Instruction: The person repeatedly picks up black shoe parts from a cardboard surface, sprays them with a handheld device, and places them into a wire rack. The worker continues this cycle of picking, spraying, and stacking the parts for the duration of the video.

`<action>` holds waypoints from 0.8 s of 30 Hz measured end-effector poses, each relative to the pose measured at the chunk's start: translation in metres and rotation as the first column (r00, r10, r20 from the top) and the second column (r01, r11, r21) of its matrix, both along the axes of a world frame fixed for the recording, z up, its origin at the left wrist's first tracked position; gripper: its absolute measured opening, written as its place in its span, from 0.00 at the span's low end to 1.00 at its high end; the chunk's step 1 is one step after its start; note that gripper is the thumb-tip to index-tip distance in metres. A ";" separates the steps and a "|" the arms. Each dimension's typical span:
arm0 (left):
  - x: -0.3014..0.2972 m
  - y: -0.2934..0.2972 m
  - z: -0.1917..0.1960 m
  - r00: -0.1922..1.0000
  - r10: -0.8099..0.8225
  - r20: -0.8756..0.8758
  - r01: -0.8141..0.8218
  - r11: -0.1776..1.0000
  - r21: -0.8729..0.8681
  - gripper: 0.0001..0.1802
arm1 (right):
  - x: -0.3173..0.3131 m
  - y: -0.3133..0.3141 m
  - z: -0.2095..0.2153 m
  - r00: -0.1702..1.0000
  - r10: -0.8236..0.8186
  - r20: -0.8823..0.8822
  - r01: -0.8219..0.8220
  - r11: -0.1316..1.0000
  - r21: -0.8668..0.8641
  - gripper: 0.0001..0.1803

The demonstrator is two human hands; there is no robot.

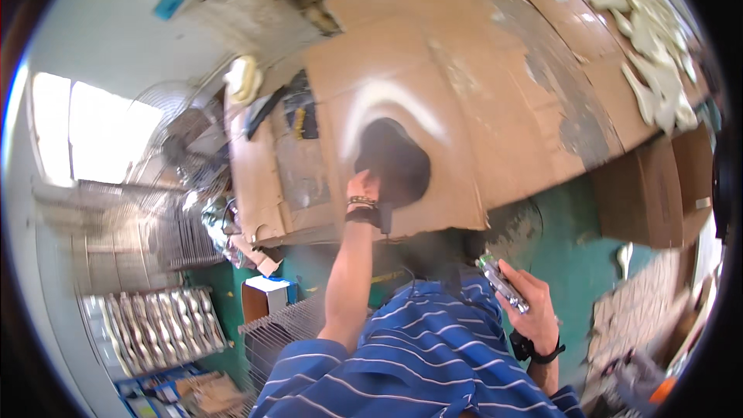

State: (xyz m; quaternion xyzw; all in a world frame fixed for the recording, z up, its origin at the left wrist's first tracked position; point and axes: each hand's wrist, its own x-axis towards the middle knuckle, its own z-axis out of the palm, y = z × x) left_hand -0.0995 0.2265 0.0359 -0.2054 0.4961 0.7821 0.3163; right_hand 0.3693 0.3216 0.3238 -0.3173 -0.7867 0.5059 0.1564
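Note:
My left hand (362, 186) reaches over the cardboard-covered table, its fingers closed at the near left edge of a dark, rounded flat piece (396, 156). What kind of piece it is, I cannot make out. A pale curved band (385, 93) shows on the cardboard just beyond it. Down beside my right hip, my right hand (531, 296) is closed around a slim silver object (503, 285) with a green end. That object's kind is unclear.
Brown cardboard (495, 131) covers the table. Cream curved parts (654, 54) are heaped at its far right, near a cardboard box (646, 193). To the left are a fan (174, 135) and a rack of shiny curved parts (162, 325). A wire rack (286, 333) stands by my left arm.

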 end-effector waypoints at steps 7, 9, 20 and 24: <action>0.030 -0.026 0.159 0.981 0.093 -0.173 0.005 0.869 0.494 0.14 | -0.034 0.009 -0.006 0.976 0.215 -0.019 -0.215 0.977 0.011 0.33; 0.044 -0.050 0.185 0.954 0.156 -0.257 0.006 0.844 0.536 0.16 | -0.043 0.013 -0.009 0.954 0.299 -0.015 -0.297 0.953 0.049 0.33; 0.206 -0.258 0.163 0.712 0.702 -0.014 -0.604 0.623 0.497 0.23 | -0.103 0.013 -0.037 0.675 0.733 0.082 -0.737 0.674 0.049 0.29; 0.305 -0.343 0.187 0.419 0.908 -0.012 -0.770 0.363 0.524 0.13 | -0.115 -0.012 -0.028 0.519 0.843 0.144 -0.854 0.520 0.034 0.29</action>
